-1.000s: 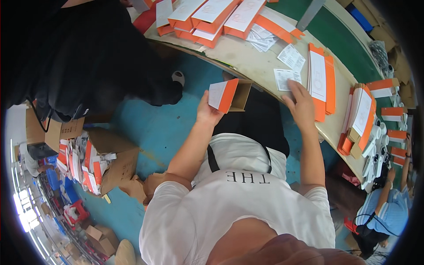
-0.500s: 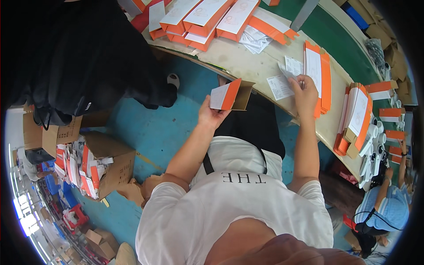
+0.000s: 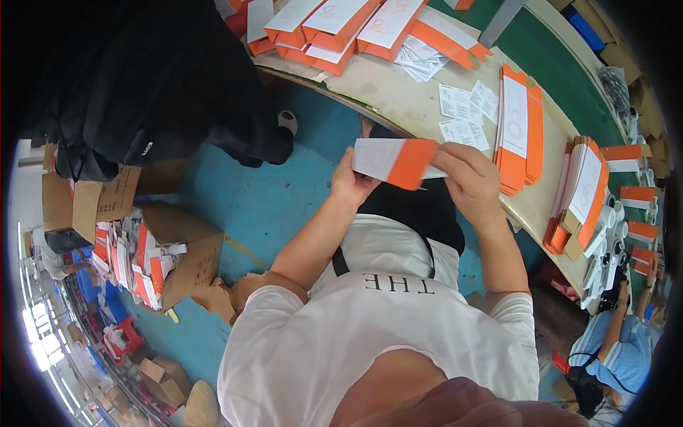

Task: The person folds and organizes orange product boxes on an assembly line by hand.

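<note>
The white-and-orange oblong cardboard box [image 3: 395, 164] is in the air above the person's lap, between the two hands. The relation I watch most is this: its long axis runs nearly from 9 to 3 o'clock, tipping a little toward 4, and its orange end points to the bare right hand [image 3: 472, 178]. From this hand the box lies at about 10 o'clock, and from the bare left hand [image 3: 348, 182] at about 2 o'clock. The right hand is the nearer one to the orange end; the left hand is at the white end.

About its look: the upper face is mostly white, with a faint thin drawing on it, and a plain orange band finishes the end. From my view I cannot see into this end.

The left hand is closed around the white end and supports it. The right hand has its fingers bent together, pinching a thin white paper slip [image 3: 435, 173] just at the orange end; I cannot tell how much of the slip is inside.

Farther out, the long beige tabletop [image 3: 388, 91] curves from 12 to 4 o'clock. On it, at 12 o'clock from the right hand, lie loose white printed paper sheets [image 3: 459, 104], and between 1 and 2 o'clock a stack of flat white-and-orange cartons [image 3: 514, 117].
</note>
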Demonstrator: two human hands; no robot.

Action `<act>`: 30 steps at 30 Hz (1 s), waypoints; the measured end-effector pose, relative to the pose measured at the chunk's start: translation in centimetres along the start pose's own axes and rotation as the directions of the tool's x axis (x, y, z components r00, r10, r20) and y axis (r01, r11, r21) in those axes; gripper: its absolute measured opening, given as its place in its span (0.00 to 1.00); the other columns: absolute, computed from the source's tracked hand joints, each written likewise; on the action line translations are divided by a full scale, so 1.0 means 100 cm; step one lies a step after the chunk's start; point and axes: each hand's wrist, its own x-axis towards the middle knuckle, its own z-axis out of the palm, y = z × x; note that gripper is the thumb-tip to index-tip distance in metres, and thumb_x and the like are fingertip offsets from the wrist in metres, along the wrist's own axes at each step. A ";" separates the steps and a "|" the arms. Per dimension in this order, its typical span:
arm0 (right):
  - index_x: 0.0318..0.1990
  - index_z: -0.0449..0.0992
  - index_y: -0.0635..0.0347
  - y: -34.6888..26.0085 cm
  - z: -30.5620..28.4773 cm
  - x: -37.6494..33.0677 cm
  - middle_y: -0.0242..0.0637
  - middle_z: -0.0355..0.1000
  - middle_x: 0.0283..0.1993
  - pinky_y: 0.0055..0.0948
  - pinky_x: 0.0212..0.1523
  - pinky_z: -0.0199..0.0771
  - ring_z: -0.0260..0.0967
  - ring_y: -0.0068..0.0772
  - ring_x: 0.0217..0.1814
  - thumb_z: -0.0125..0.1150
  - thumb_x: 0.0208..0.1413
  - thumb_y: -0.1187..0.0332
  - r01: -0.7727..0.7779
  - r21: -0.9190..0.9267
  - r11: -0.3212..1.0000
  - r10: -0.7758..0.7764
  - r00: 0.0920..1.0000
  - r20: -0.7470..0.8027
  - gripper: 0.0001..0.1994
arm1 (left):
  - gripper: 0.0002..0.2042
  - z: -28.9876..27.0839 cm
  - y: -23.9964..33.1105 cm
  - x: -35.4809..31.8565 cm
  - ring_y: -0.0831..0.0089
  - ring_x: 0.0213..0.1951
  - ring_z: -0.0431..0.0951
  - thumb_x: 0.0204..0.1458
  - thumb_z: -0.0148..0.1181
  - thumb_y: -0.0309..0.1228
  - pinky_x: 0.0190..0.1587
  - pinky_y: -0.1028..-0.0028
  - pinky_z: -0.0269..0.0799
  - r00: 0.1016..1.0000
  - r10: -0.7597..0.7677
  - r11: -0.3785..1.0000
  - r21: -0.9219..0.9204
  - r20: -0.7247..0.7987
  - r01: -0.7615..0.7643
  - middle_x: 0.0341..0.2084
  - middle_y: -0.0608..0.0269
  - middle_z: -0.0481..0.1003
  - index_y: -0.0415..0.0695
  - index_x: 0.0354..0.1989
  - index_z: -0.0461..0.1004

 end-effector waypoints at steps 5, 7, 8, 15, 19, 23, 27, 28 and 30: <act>0.36 0.72 0.64 -0.008 0.009 -0.003 0.41 0.73 0.34 0.37 0.32 0.70 0.70 0.43 0.33 0.55 0.40 0.78 -0.094 -0.176 0.980 0.148 0.935 0.322 0.11 | 0.21 -0.005 0.002 -0.003 0.58 0.53 0.66 0.60 0.37 0.43 0.54 0.54 0.64 0.998 0.065 0.997 0.041 0.026 -0.066 0.51 0.53 0.66 0.40 0.54 0.60; 0.41 0.71 0.64 -0.020 -0.007 0.010 0.45 0.69 0.42 0.40 0.46 0.66 0.66 0.48 0.45 0.54 0.40 0.77 -0.110 0.118 0.987 0.009 0.768 0.640 0.15 | 0.19 -0.018 0.011 0.006 0.56 0.50 0.69 0.59 0.41 0.43 0.51 0.50 0.66 0.997 0.052 0.998 0.023 0.064 -0.054 0.48 0.54 0.68 0.43 0.51 0.63; 0.41 0.72 0.64 -0.023 -0.011 0.014 0.46 0.68 0.45 0.40 0.51 0.64 0.64 0.49 0.49 0.54 0.40 0.77 -0.118 0.307 0.944 -0.113 0.759 0.641 0.16 | 0.19 -0.020 0.015 0.003 0.56 0.50 0.69 0.59 0.41 0.43 0.50 0.50 0.66 0.998 0.017 0.998 0.057 0.060 -0.020 0.48 0.54 0.68 0.43 0.51 0.63; 0.42 0.71 0.65 0.003 -0.027 0.036 0.39 0.73 0.33 0.29 0.30 0.71 0.70 0.30 0.28 0.59 0.50 0.64 -0.757 0.188 0.626 0.625 0.631 0.460 0.16 | 0.39 0.019 0.028 -0.072 0.42 0.55 0.61 0.43 0.63 0.47 0.54 0.49 0.59 0.431 0.515 -0.278 0.620 0.741 -0.734 0.58 0.45 0.53 0.45 0.61 0.50; 0.43 0.69 0.63 0.030 -0.027 0.050 0.31 0.69 0.28 0.14 0.12 0.56 0.61 0.15 0.18 0.60 0.49 0.61 -0.825 0.484 0.293 0.632 0.546 0.550 0.18 | 0.36 0.053 0.071 -0.088 0.47 0.53 0.66 0.32 0.72 0.33 0.53 0.58 0.64 -0.174 0.105 -0.805 -0.019 0.979 -0.593 0.54 0.42 0.60 0.42 0.52 0.58; 0.50 0.68 0.62 0.030 -0.030 0.050 0.31 0.70 0.34 0.18 0.21 0.66 0.66 0.16 0.31 0.59 0.51 0.59 -0.744 0.603 0.289 0.554 0.643 0.528 0.21 | 0.34 0.091 0.097 -0.093 0.50 0.47 0.69 0.32 0.72 0.33 0.50 0.59 0.65 -0.226 0.029 -0.827 -0.103 0.974 -0.552 0.45 0.49 0.68 0.40 0.49 0.59; 0.50 0.68 0.66 0.132 -0.077 0.011 0.41 0.72 0.43 0.26 0.41 0.71 0.70 0.30 0.42 0.61 0.49 0.58 -0.738 -0.164 0.654 0.651 0.660 -0.375 0.25 | 0.37 0.128 0.121 -0.061 0.53 0.49 0.66 0.32 0.71 0.32 0.53 0.62 0.59 -0.143 0.450 -0.759 0.293 0.881 -0.582 0.46 0.47 0.64 0.32 0.51 0.58; 0.52 0.67 0.67 0.168 -0.088 -0.013 0.43 0.71 0.45 0.26 0.43 0.70 0.70 0.31 0.44 0.61 0.48 0.59 -0.693 -0.477 0.541 0.479 0.720 -0.502 0.26 | 0.36 0.138 0.136 -0.041 0.54 0.48 0.67 0.31 0.72 0.33 0.52 0.61 0.60 -0.213 0.529 -0.751 0.336 0.822 -0.568 0.45 0.46 0.65 0.31 0.50 0.59; 0.52 0.68 0.67 0.216 -0.100 -0.071 0.43 0.72 0.45 0.25 0.47 0.68 0.71 0.30 0.44 0.61 0.48 0.61 -0.926 -0.234 0.297 0.867 0.364 -0.341 0.26 | 0.37 0.177 0.141 -0.033 0.53 0.47 0.68 0.30 0.73 0.37 0.51 0.60 0.60 -0.049 0.677 -0.598 0.510 0.734 -0.618 0.43 0.44 0.66 0.31 0.48 0.61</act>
